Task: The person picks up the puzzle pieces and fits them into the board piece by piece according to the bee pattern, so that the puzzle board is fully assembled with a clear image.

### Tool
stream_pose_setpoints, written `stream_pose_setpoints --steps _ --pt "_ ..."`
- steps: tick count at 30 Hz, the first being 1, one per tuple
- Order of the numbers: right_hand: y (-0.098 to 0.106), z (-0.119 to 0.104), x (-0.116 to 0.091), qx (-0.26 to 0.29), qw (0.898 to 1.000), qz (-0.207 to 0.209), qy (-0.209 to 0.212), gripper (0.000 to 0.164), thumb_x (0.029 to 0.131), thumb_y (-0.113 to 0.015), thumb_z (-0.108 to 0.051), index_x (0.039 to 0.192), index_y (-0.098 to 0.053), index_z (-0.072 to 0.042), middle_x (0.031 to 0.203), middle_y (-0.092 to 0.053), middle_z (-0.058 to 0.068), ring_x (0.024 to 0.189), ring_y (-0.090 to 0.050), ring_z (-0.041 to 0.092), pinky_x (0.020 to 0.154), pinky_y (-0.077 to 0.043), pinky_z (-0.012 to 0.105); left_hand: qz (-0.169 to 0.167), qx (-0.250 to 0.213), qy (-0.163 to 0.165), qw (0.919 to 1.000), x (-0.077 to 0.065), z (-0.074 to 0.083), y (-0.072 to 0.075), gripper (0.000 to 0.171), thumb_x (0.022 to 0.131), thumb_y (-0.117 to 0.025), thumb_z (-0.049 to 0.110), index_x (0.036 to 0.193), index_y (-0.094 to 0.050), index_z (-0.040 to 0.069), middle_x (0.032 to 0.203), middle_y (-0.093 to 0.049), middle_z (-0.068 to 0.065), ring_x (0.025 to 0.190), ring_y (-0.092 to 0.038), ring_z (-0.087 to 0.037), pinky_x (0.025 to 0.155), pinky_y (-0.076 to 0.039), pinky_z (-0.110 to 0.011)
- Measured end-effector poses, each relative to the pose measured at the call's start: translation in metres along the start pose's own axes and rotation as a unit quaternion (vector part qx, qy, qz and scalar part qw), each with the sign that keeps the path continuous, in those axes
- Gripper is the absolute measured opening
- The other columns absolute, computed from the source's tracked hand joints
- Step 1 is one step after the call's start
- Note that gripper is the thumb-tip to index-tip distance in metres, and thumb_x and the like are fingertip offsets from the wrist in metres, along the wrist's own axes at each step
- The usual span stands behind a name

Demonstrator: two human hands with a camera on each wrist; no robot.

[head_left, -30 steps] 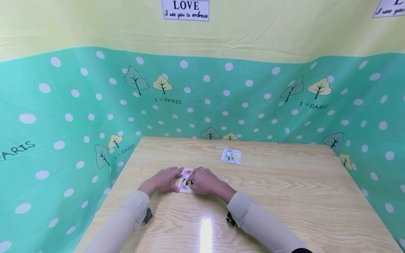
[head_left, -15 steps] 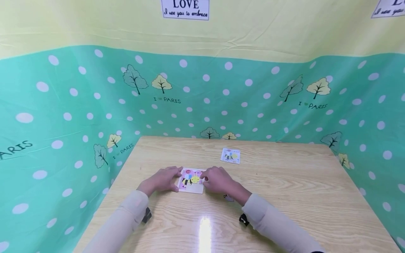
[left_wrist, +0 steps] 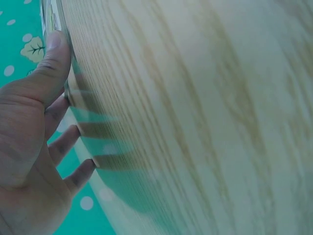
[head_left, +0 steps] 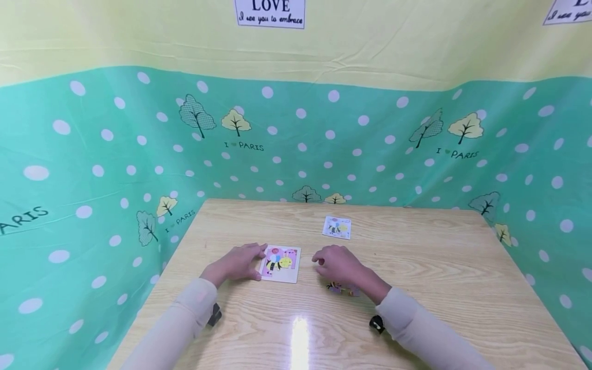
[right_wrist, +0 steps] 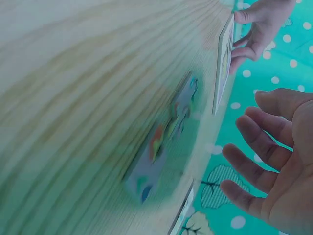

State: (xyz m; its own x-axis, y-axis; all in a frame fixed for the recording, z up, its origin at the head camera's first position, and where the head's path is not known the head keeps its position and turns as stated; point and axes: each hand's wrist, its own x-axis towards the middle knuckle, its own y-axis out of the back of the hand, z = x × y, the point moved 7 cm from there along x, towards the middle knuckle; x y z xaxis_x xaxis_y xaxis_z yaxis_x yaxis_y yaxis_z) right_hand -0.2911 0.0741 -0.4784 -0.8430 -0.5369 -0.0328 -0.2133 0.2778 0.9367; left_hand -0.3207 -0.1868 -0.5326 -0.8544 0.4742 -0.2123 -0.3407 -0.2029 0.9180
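A small picture puzzle board [head_left: 279,264] with a bee design lies flat on the wooden table [head_left: 416,267]. My left hand [head_left: 252,261] rests beside it, with straight fingers and thumb against its left edge. In the right wrist view the board [right_wrist: 224,58] shows edge-on with the left hand [right_wrist: 257,24] at it. My right hand [head_left: 324,259] hovers to the right of the board, fingers loosely bent and holding nothing. Loose puzzle pieces [head_left: 343,289] lie under its wrist; they show blurred as pieces [right_wrist: 166,139] in the right wrist view. The left wrist view shows only my left hand [left_wrist: 63,98] and table grain.
A second small bee card [head_left: 337,227] lies farther back on the table, right of centre. Green dotted cloth walls [head_left: 92,169] enclose the table on the left, back and right. A bright light reflection [head_left: 300,339] sits near the front edge.
My right hand has lifted off the board and drawn back to the right, uncovering the picture and the loose pieces beneath it. The left hand has stayed at the board's left edge.
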Motion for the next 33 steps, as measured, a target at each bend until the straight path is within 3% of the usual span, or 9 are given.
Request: stream_pose_setpoints --steps 7,19,23,33 --pt "0.001 0.017 -0.015 -0.015 1.000 -0.015 -0.003 0.025 0.092 -0.071 -0.021 0.116 -0.077 -0.015 0.103 -0.075 -0.001 0.092 -0.067 0.014 0.082 -0.058 0.038 0.001 0.002 -0.001 1.0000 0.001 0.001 0.000 0.067 0.080 -0.082 0.046 0.137 -0.062 0.017 0.165 -0.038 -0.001 0.153 -0.033 -0.033 0.125 -0.028 -0.059" --pt "-0.011 0.029 -0.039 -0.029 0.997 -0.062 0.037 0.036 0.084 -0.080 -0.025 0.119 -0.075 -0.018 0.104 -0.070 -0.002 0.086 -0.052 0.012 0.077 -0.046 0.037 0.003 -0.006 0.005 1.0000 0.000 0.001 0.000 0.066 0.079 -0.083 0.044 0.136 -0.063 0.017 0.165 -0.038 -0.001 0.153 -0.033 -0.033 0.124 -0.027 -0.060" --pt "-0.013 0.028 -0.042 -0.039 0.996 -0.058 0.058 0.035 0.079 -0.082 -0.022 0.114 -0.076 -0.018 0.096 -0.068 -0.004 0.087 -0.053 0.013 0.076 -0.046 0.039 0.004 -0.003 0.002 1.0000 0.000 0.001 -0.001 0.066 0.080 -0.083 0.044 0.136 -0.063 0.017 0.165 -0.038 -0.001 0.154 -0.033 -0.032 0.125 -0.027 -0.060" --pt "-0.019 0.030 -0.041 -0.043 0.997 -0.042 0.052 0.028 0.078 -0.082 -0.015 0.105 -0.078 -0.021 0.086 -0.066 -0.008 0.092 -0.056 0.017 0.079 -0.046 0.043 0.002 -0.002 0.004 1.0000 0.000 0.000 -0.001 0.069 0.079 -0.082 0.047 0.138 -0.062 0.018 0.165 -0.038 -0.001 0.154 -0.032 -0.033 0.125 -0.027 -0.060"
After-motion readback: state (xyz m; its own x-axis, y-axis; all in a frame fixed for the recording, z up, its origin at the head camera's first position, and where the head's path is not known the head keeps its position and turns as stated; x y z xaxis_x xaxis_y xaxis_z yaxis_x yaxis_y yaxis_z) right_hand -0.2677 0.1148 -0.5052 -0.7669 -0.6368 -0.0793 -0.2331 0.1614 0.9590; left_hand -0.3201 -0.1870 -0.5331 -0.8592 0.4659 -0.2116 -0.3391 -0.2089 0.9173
